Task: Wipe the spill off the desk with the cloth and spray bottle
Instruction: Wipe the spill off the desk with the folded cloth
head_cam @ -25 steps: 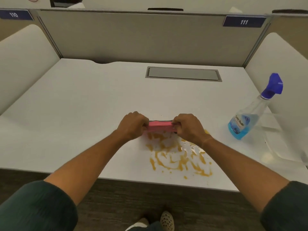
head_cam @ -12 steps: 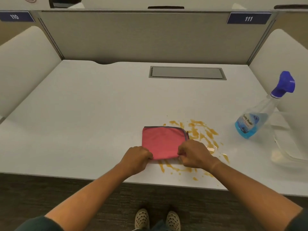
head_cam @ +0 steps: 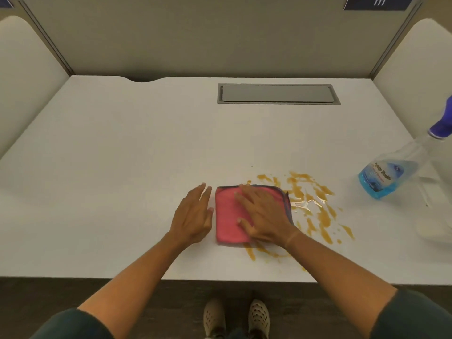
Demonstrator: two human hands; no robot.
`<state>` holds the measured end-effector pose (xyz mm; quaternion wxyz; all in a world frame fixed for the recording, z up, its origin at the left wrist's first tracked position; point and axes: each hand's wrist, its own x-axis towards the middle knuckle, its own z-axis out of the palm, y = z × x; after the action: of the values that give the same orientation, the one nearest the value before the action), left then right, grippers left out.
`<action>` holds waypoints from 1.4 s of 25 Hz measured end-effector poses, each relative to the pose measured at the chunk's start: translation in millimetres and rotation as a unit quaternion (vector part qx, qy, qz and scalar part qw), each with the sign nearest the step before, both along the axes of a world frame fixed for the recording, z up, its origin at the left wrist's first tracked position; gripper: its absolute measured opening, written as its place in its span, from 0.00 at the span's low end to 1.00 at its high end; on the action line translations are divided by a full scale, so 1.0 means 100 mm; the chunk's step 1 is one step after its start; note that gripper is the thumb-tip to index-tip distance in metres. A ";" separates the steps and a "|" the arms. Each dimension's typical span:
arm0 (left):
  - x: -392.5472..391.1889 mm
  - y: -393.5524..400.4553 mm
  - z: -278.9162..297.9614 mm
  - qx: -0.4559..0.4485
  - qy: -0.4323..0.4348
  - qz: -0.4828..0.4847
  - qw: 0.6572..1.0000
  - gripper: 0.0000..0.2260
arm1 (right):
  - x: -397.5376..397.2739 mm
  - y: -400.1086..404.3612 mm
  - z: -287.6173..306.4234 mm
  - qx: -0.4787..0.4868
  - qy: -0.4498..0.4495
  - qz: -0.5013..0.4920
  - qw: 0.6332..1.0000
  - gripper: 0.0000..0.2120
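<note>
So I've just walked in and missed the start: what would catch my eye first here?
The orange-brown spill splashed across the white desk near its front edge. Next, the pink cloth lying flat at the spill's left side, with the right hand pressed flat on it and the left hand beside it. A spray bottle of blue liquid stands far right.

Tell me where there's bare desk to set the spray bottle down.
Bare: the wide stretch left of the left hand, and the strip between the pink cloth and the grey hatch. Crowded: the orange spill right of the cloth, up to the spray bottle.
</note>
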<state>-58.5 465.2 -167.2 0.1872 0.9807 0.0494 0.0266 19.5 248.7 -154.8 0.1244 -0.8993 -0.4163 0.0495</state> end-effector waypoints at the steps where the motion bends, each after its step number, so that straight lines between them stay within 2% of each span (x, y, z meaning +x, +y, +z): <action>1: 0.05 0.04 -0.04 0.004 0.005 0.002 1.000 0.27 | 0.05 0.05 -0.02 -0.008 -0.007 0.024 1.000 0.33; 6: 0.26 0.13 -0.22 0.040 0.036 -0.015 0.998 0.30 | 0.13 0.11 -0.21 -0.052 0.002 0.081 0.995 0.34; 11: 0.33 0.18 -0.35 0.076 0.058 -0.030 0.995 0.31 | 0.16 0.13 -0.35 -0.044 0.009 0.048 0.998 0.36; 17: 0.35 0.18 -0.38 0.087 0.055 -0.025 0.994 0.31 | 0.36 0.23 -0.38 -0.046 0.005 -0.045 0.998 0.37; 21: 0.35 0.19 -0.39 0.093 0.045 -0.028 0.994 0.31 | 0.48 0.30 -0.34 -0.052 0.004 -0.054 0.997 0.38; 29: 0.33 0.18 -0.38 0.093 0.036 -0.026 0.995 0.31 | -0.53 -0.10 -0.42 -0.043 0.023 -0.036 0.998 0.42; 35: 0.34 0.17 -0.40 0.094 0.038 -0.021 0.995 0.31 | -0.34 0.05 -0.42 -0.050 0.017 -0.110 0.993 0.38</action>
<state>-24.5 482.1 -207.4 0.0924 0.9951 0.0331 -0.0104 -14.1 253.4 -196.9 0.0909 -0.9436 -0.3100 0.0717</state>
